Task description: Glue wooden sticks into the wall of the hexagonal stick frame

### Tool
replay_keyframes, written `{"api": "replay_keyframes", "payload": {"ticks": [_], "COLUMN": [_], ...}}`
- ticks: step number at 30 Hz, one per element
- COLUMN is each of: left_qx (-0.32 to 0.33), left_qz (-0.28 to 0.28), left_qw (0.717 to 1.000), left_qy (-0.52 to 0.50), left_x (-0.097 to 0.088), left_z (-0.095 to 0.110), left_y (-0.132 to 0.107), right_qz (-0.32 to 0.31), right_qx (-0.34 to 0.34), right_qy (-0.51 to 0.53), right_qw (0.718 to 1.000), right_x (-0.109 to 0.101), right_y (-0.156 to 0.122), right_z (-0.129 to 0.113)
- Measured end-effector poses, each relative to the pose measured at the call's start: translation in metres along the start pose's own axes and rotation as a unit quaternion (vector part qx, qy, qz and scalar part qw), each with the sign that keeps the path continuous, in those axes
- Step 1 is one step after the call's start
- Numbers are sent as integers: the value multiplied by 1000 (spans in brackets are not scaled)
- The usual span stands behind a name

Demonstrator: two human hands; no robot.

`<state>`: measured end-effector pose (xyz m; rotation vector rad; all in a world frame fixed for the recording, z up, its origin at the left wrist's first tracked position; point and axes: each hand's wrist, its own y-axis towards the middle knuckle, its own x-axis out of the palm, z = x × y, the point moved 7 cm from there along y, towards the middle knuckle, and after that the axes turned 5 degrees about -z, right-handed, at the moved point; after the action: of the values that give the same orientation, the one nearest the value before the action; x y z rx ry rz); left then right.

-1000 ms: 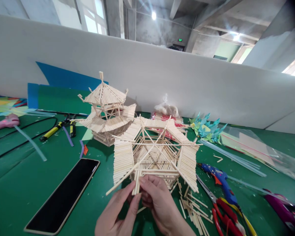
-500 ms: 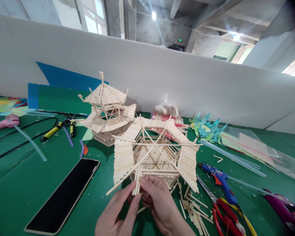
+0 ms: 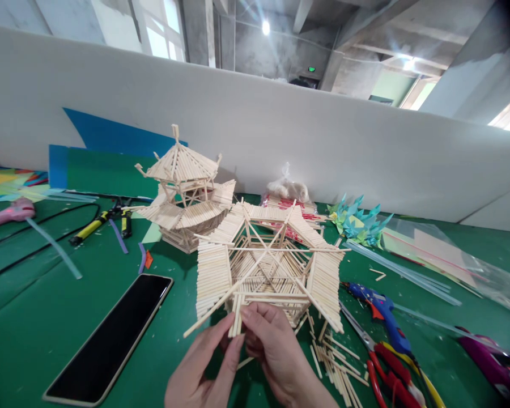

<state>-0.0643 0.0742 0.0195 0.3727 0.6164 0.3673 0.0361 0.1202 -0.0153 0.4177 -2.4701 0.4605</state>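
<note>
A hexagonal pavilion model (image 3: pixel 215 272) built of thin wooden sticks stands in front of me, its top open and crossed by long sticks. At its near side a few short wooden sticks (image 3: pixel 237 317) lie side by side, leaning at the frame's front bar. My left hand (image 3: pixel 204 362) pinches their lower end from the left. From the right, my right hand (image 3: pixel 274 345) presses the same sticks between thumb and fingers. Its curled fingers are partly hidden. Loose cut sticks (image 3: pixel 340 368) are piled just right of my right hand.
Behind on the left stands a finished-looking stick pagoda (image 3: pixel 182 192). A phone (image 3: pixel 110 340) lies at left. On the right are a blue glue gun (image 3: pixel 382 311), red-handled scissors (image 3: pixel 376 362) and clear glue sticks (image 3: pixel 403 272). Pliers (image 3: pixel 93 226) and a pink glue gun (image 3: pixel 11 212) lie far left.
</note>
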Motion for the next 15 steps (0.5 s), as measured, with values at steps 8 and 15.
{"api": "replay_keyframes", "payload": {"ticks": [8, 15], "left_qx": [-53, -108], "left_qz": [14, 3], "left_qw": [998, 987], "left_qy": [-26, -120], "left_x": [-1, 2], "left_z": [-13, -18], "left_y": [-8, -38], "right_qz": [-2, 26], "right_qx": [19, 48], "right_qy": [11, -94], "right_qw": [1000, 994], "right_x": [-4, -47], "right_y": [-4, -54], "right_z": [3, 10]}}
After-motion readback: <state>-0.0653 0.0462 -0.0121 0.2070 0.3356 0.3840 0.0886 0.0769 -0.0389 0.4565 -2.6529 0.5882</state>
